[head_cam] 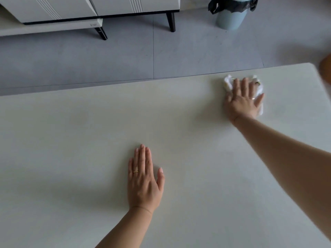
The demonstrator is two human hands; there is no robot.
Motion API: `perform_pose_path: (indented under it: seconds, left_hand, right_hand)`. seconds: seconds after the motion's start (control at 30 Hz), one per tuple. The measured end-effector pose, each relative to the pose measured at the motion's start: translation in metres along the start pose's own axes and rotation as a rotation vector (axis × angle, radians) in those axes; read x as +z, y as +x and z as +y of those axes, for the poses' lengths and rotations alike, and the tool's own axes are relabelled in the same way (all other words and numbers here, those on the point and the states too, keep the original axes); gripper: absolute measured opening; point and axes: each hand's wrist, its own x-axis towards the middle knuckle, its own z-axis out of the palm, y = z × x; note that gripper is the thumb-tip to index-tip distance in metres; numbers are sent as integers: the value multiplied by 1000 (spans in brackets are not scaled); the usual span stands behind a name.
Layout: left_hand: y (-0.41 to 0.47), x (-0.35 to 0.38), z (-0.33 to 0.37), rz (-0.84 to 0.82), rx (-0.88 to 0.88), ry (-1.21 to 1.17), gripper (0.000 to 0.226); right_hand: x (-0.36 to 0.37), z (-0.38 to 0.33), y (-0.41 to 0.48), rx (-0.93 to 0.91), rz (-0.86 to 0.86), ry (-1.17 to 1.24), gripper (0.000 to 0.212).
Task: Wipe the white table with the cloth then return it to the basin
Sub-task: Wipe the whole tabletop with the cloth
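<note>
Table (89, 131) – smooth, matt white; cloth (227, 81) – crumpled white fabric

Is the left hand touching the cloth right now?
Apart. The head view shows the left hand flat on the white table, with a wide stretch of bare tabletop between it and the cloth under the right hand.

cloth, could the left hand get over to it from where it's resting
Probably yes: the left hand lies flat with only bare table between it and the cloth, which the right hand is pressing near the far edge.
</note>
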Motion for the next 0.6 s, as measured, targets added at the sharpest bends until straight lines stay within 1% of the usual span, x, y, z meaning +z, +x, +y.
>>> perform_pose_path:
  seconds: [0.07,0.2,0.27,0.33,0.37,0.4,0.43,0.53,0.6]
  left_hand:
    - [0,0,0,6,0,2,66]
    - [-1,0,1,11,0,11,67]
    - [-1,-1,1,14,-5,14,67]
    - [-1,-2,0,16,-1,15,67]
    - [-2,-2,1,16,0,16,67]
    - [-2,-2,1,12,-1,16,67]
    - [-2,-3,2,7,-4,15,67]
    - [-2,-3,3,-2,-12,16,67]
    - [-2,-5,4,-9,-15,25,67]
  right_hand:
    - [12,-28,-28,-98,-2,19,58]
    - [40,-64,-99,-373,-24,-59,61]
    - [46,-63,-120,-504,-47,-64,59]
    - [41,-46,-121,-644,-64,-91,59]
    - [38,-33,-118,-685,-63,-109,59]
    - [34,-19,-113,-684,-58,-117,59]
    - [29,-3,-109,-638,-47,-116,58]
    - [14,47,-102,-386,-7,-88,57]
    - [7,69,-102,-214,2,-84,55]
